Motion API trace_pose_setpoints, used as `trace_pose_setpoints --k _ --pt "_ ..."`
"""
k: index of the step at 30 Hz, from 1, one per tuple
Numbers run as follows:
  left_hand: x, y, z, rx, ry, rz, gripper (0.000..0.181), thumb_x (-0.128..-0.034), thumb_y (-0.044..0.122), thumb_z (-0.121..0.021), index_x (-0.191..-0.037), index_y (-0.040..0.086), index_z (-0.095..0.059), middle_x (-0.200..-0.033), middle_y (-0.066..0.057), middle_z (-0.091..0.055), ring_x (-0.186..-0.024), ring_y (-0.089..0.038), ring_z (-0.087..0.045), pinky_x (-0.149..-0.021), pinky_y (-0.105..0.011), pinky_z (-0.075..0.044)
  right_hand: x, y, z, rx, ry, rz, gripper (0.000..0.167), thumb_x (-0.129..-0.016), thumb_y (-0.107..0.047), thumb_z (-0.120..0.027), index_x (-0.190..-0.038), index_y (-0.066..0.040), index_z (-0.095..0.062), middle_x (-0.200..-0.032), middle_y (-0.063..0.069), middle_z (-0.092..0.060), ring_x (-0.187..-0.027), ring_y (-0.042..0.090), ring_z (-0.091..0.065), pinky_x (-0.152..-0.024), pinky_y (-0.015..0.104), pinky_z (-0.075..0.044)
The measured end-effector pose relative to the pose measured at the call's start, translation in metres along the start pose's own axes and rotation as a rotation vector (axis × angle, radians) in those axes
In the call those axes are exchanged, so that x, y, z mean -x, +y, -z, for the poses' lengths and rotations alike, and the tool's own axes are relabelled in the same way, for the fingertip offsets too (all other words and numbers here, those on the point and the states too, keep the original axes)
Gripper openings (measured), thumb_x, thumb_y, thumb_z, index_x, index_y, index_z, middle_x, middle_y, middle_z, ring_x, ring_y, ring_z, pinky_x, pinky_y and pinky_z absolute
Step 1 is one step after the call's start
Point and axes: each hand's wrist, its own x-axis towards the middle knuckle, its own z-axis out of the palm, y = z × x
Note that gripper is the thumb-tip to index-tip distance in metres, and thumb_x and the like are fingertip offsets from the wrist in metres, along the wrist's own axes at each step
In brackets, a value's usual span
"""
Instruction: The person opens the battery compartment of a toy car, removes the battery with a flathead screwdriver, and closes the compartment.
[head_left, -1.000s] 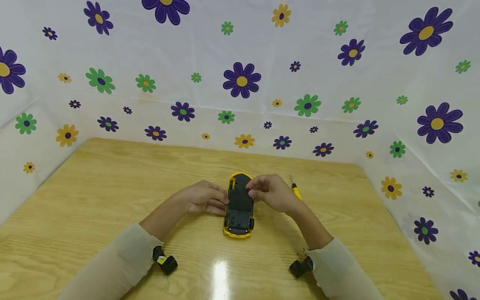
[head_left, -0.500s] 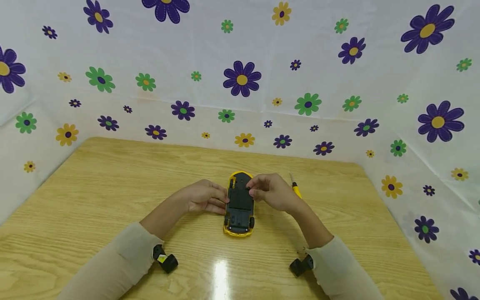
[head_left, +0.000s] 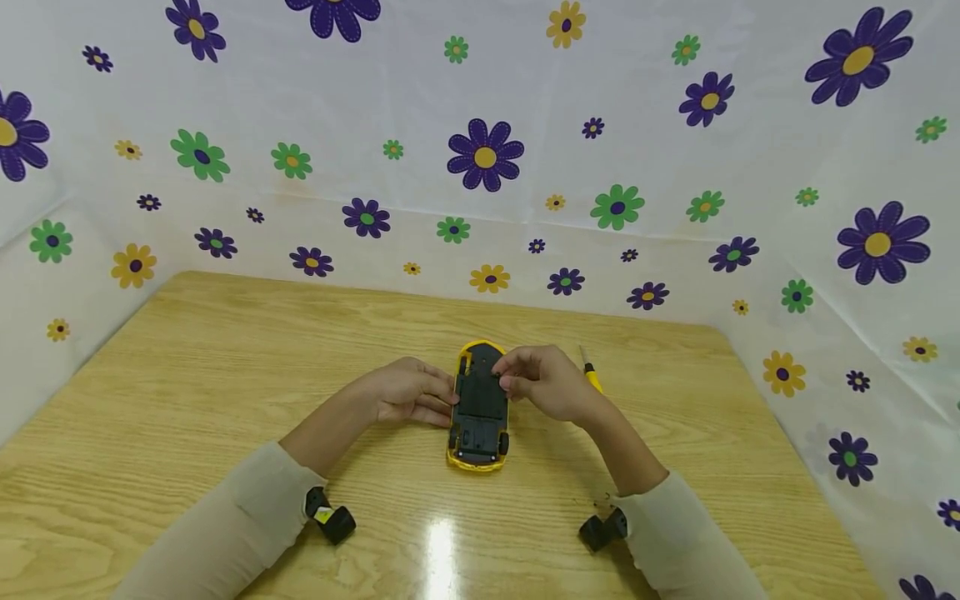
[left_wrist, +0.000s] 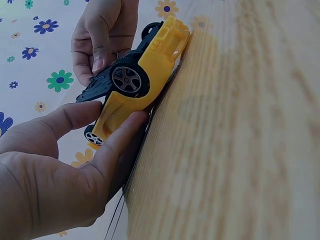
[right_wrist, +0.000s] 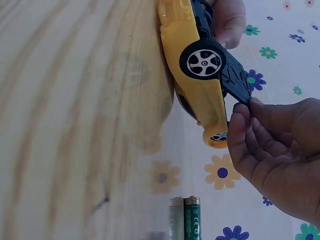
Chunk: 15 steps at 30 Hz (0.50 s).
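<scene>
A yellow toy car (head_left: 452, 442) lies upside down on the table, its black underside facing up. My left hand (head_left: 408, 393) grips the car's left side between thumb and fingers, as the left wrist view (left_wrist: 60, 175) shows. A flat black cover (right_wrist: 236, 80) stands tilted up out of the underside. Its raised edge is pinched between the thumb and fingertips of my right hand (head_left: 551, 385). What lies beneath the cover is hidden.
Just beyond my right hand lies a screwdriver (head_left: 592, 379) with a yellow and black handle. The right wrist view catches a green battery (right_wrist: 192, 217) at its lower edge. Small dark bits (head_left: 576, 502) lie near my right sleeve. Flowered cloth (head_left: 337, 183) walls the table.
</scene>
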Motion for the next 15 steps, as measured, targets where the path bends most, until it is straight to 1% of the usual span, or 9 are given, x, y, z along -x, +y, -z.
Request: trace_pose_setpoints --k 6,15 --pt "-0.0010 0.0002 0.0006 0.006 0.000 0.003 0.054 -0.0926 -0.007 -0.063 -0.144 -0.012 -0.046 -0.128 -0.026 -0.060 -0.099 -0.031 -0.071 -0.095 -0.045 -0.061 -0.0003 -0.0009 0.0016 0.007 0.007 0.004 0.014 -0.101 -0.002 -0.064 -0.112 -0.003 -0.071 -0.094 0.009 -0.069 -0.084 0.022 -0.070 -0.081 0.049 -0.063" --pt "-0.0008 0.0008 0.0008 -0.004 -0.007 0.001 0.054 -0.0926 -0.006 -0.063 -0.144 -0.013 -0.047 -0.124 -0.026 -0.064 -0.098 -0.030 -0.071 -0.095 -0.045 -0.061 -0.0010 0.0010 -0.0017 -0.007 -0.001 0.012 0.014 -0.101 -0.002 -0.064 -0.113 0.000 -0.071 -0.096 0.013 -0.069 -0.086 0.027 -0.070 -0.083 0.052 -0.062"
